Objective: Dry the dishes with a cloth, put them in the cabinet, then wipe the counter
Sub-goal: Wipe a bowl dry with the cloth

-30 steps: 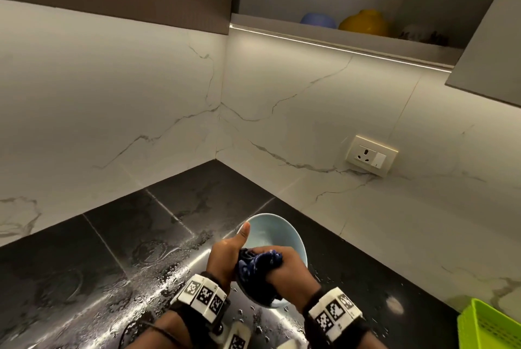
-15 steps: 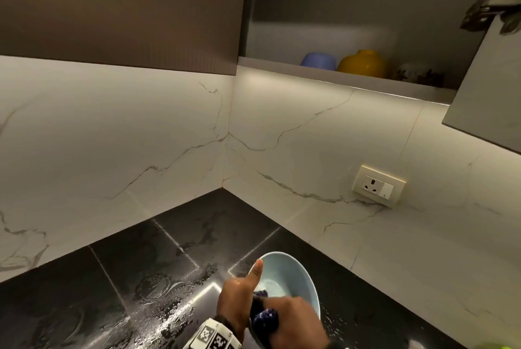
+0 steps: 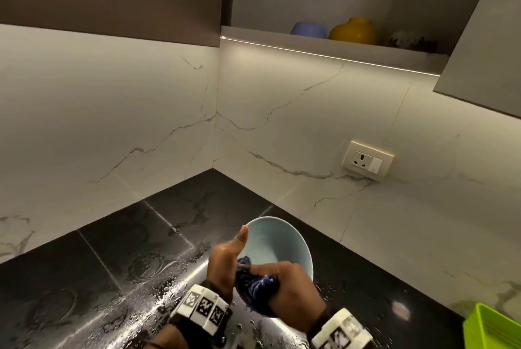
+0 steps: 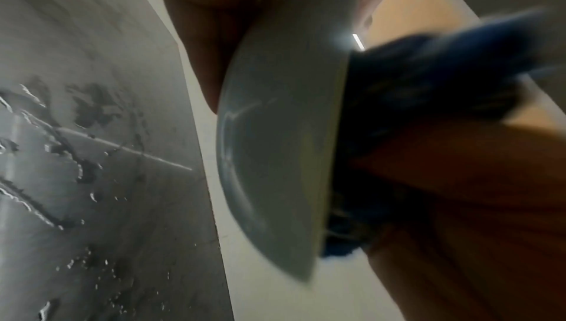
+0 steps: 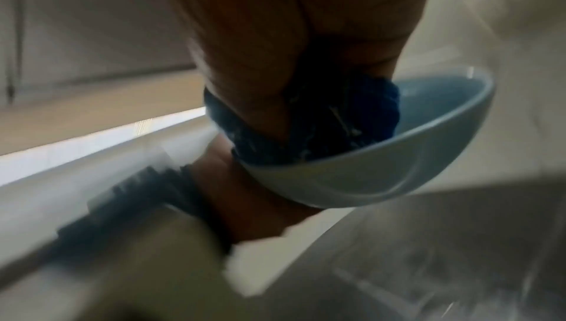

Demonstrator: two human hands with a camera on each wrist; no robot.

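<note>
Now the view has dipped a little, so both hands show fully again. Right hand [image 3: 293, 289] squeezes the blue cloth [image 3: 255, 282] inside the pale bowl [image 3: 277, 244]; left hand [image 3: 225, 261] grips its rim above the wet worktop [image 3: 118, 258]. Rub all around, holding tight. Far up, the cabinet [image 3: 324, 44] stands open.

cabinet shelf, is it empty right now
No, the open cabinet shelf already holds a blue bowl, a yellow pot and a darker item beside them.

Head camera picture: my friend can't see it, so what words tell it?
Two hands dry a pale blue bowl over a wet black counter: the left hand holds its rim, the right hand presses in a dark blue cloth.
</note>
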